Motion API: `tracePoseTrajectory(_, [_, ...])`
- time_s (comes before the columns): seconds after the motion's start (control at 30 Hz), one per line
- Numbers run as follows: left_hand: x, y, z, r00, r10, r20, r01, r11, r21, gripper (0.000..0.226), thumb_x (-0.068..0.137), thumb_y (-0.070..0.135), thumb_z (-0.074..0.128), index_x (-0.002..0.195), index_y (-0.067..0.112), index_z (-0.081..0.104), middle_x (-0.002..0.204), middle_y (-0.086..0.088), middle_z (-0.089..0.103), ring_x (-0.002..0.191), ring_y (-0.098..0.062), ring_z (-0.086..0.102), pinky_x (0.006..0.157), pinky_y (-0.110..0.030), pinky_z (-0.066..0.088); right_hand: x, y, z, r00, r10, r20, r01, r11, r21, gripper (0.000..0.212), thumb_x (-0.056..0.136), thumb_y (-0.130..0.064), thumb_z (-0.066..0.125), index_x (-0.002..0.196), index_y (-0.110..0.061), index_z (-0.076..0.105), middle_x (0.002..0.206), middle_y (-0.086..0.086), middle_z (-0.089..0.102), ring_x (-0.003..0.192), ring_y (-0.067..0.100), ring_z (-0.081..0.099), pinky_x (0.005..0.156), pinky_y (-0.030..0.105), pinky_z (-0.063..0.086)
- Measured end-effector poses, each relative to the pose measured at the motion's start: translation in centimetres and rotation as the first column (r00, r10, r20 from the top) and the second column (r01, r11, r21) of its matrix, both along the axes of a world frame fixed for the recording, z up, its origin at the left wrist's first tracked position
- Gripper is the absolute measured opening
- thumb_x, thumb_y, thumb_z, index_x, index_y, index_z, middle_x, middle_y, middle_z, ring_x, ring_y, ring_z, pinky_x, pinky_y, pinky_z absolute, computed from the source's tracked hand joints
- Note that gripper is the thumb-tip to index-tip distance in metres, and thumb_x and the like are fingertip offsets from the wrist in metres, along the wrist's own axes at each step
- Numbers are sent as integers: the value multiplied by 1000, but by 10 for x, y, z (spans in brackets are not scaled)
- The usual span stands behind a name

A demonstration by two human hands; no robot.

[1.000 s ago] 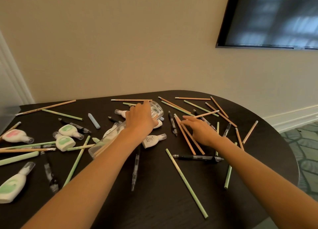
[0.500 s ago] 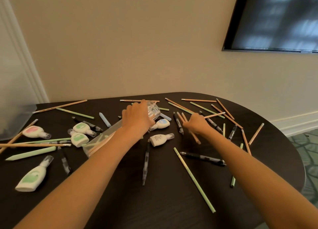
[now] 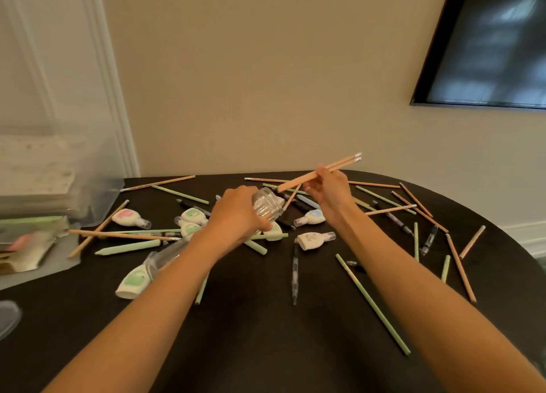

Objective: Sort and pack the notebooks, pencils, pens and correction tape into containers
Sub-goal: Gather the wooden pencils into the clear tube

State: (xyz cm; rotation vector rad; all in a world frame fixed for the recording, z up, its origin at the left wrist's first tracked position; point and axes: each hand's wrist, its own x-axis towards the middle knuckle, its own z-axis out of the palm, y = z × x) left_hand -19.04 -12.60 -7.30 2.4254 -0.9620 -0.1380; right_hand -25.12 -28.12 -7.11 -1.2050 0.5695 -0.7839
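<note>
Head camera: the left hand (image 3: pixel 236 215) has its grip wrapped round a clear ribbed plastic tube container (image 3: pixel 267 205). The tube is tilted low over the dark oval desk (image 3: pixel 266 342), and what looks like its open end faces the right hand (image 3: pixel 328 196), probably to steady it for loading. The right grip pinches two natural-wood pencils with white erasers (image 3: pixel 339 165), their points near that end but not yet inside. Pale green pencils (image 3: pixel 372 304), clear pens (image 3: pixel 294 271) and white correction tapes (image 3: pixel 313 240) lie scattered around.
</note>
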Motion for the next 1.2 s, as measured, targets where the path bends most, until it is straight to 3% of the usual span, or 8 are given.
tracePoseTrajectory(0.1, [3, 17, 1, 999, 30, 14, -29, 999, -30, 52, 70, 31, 78, 115, 18, 56, 115, -3, 60, 94, -19, 54, 74, -29, 40, 9, 32, -4, 977, 181, -114, -197, 970, -143, 10, 97, -13, 47, 93, -6, 54, 81, 8, 61, 72, 14, 62, 64, 21, 54])
tracePoseTrajectory(0.2, [6, 28, 2, 999, 44, 8, -44, 997, -62, 52, 71, 31, 78, 116, 17, 56, 114, -3, 60, 90, -16, 51, 73, -28, 37, 14, 59, -7, 888, 363, -283, -432, 870, -238, 12, 93, -11, 52, 90, -5, 62, 87, 10, 62, 84, 19, 59, 84, 32, 51])
tracePoseTrajectory(0.33, [12, 44, 1, 996, 84, 18, -82, 994, -77, 55, 72, 32, 77, 119, 18, 54, 115, -2, 60, 95, -16, 54, 73, -27, 38, 12, 61, 3, 938, 270, -216, -309, 935, -172, 21, 93, -16, 48, 105, -3, 58, 88, 8, 65, 83, 19, 63, 79, 27, 51])
tracePoseTrajectory(0.47, [18, 54, 0, 995, 98, 8, -97, 992, -77, 58, 73, 32, 76, 123, 19, 51, 117, -2, 59, 94, -14, 53, 73, -27, 38, 9, 66, 4, 944, 323, -64, -328, 938, -109, 26, 94, -12, 46, 120, -12, 50, 113, 11, 63, 93, 22, 64, 85, 34, 53])
tracePoseTrajectory(0.63, [20, 61, -3, 990, 138, 41, -134, 988, -79, 61, 73, 35, 76, 126, 18, 50, 119, -3, 59, 105, -20, 56, 78, -29, 40, 10, 83, -4, 832, 434, -345, -525, 816, -241, 34, 98, -19, 37, 107, -8, 67, 105, 9, 70, 108, 19, 62, 104, 35, 41])
tracePoseTrajectory(0.77, [21, 66, -3, 990, 137, 44, -133, 987, -92, 59, 74, 33, 75, 126, 18, 50, 119, -3, 60, 107, -19, 56, 79, -29, 39, 9, 81, -1, 872, 396, -289, -473, 834, -285, 38, 98, -20, 33, 110, -6, 66, 100, 11, 72, 106, 14, 62, 101, 30, 40])
tracePoseTrajectory(0.93, [23, 74, -2, 988, 140, 61, -138, 990, -36, 62, 74, 34, 74, 128, 17, 49, 120, -3, 59, 108, -20, 55, 79, -29, 38, 18, 89, -2, 798, 499, -338, -590, 762, -267, 37, 99, -24, 34, 96, -8, 68, 95, 10, 72, 99, 17, 65, 95, 32, 43])
tracePoseTrajectory(1.2, [51, 114, -6, 935, 349, 60, -349, 937, -4, 62, 76, 45, 68, 125, 12, 50, 122, -9, 56, 110, -27, 53, 85, -35, 43, 60, 117, -24, 864, 418, -281, -469, 872, -143, 31, 98, -20, 38, 105, -4, 63, 96, 12, 71, 101, 22, 64, 94, 33, 47])
